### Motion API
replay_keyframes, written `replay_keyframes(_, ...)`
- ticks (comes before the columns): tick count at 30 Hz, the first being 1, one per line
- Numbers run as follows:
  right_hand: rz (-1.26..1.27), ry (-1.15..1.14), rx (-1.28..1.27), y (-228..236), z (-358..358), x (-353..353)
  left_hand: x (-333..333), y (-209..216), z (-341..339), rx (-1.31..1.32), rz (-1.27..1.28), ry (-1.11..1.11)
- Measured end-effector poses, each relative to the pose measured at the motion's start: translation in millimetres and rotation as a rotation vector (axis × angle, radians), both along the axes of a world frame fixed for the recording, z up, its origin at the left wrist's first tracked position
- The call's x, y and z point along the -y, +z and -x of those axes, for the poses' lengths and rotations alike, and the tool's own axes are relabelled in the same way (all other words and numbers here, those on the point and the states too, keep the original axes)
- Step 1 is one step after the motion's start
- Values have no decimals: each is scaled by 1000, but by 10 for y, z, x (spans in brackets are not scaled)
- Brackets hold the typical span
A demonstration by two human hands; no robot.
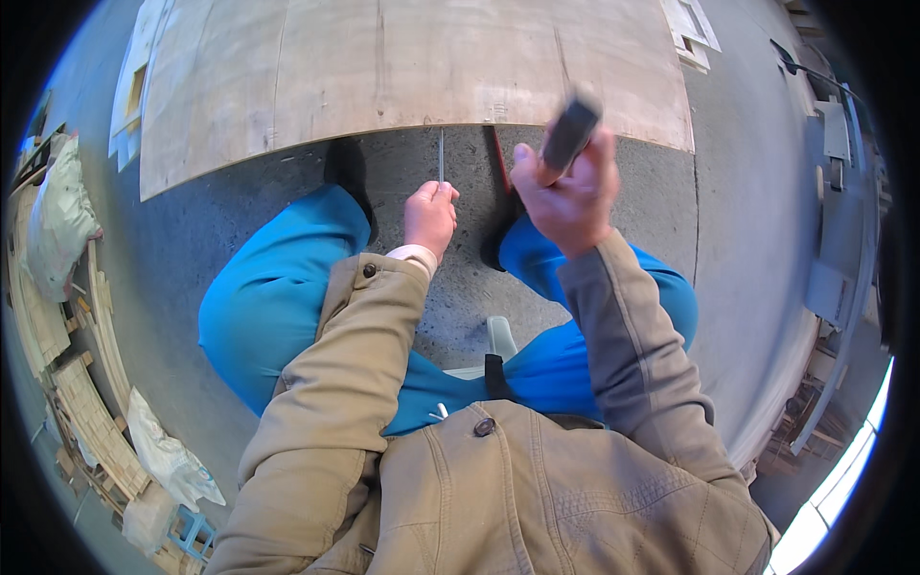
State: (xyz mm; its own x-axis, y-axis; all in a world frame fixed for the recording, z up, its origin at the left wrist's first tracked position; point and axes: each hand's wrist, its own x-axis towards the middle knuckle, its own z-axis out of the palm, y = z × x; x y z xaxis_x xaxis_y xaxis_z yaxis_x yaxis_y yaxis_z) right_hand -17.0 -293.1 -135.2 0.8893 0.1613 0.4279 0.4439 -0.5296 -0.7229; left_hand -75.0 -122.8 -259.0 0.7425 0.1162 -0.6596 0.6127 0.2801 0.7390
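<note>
My left hand [429, 217] is closed around a thin metal rod or long nail [441, 155] that stands on the concrete floor, just before the edge of a large plywood sheet [402, 67]. My right hand [565, 196] is raised above and to the right of it, gripping the dark handle of a tool [573, 129] that is blurred. A red strip [501, 158] lies on the floor under the right hand. I am squatting, with blue trousers and tan jacket sleeves in view.
The plywood sheet covers the floor ahead. Stacked timber and white sacks [57, 216] line the left side. More sacks [168, 460] lie lower left. Metal frames and equipment [834, 268] stand along the right. Concrete floor [747, 192] lies between.
</note>
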Motion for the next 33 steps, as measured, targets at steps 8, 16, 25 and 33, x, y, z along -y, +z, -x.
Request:
replay_keyframes(8, 702, 29, -490, -526, -1, 114, -46, -203, 88, -290, 30, -20)
replay_keyframes(16, 631, 24, -565, -180, -12, 139, -70, -178, 107, -344, 43, -82)
replay_keyframes(25, 386, -79, -489, 283, 372, 371, -110, -96, 203, -308, -10, -104)
replay_keyframes(33, -259, -276, -490, 505, 1100, 701, -165, 234, 336, -320, -78, -100)
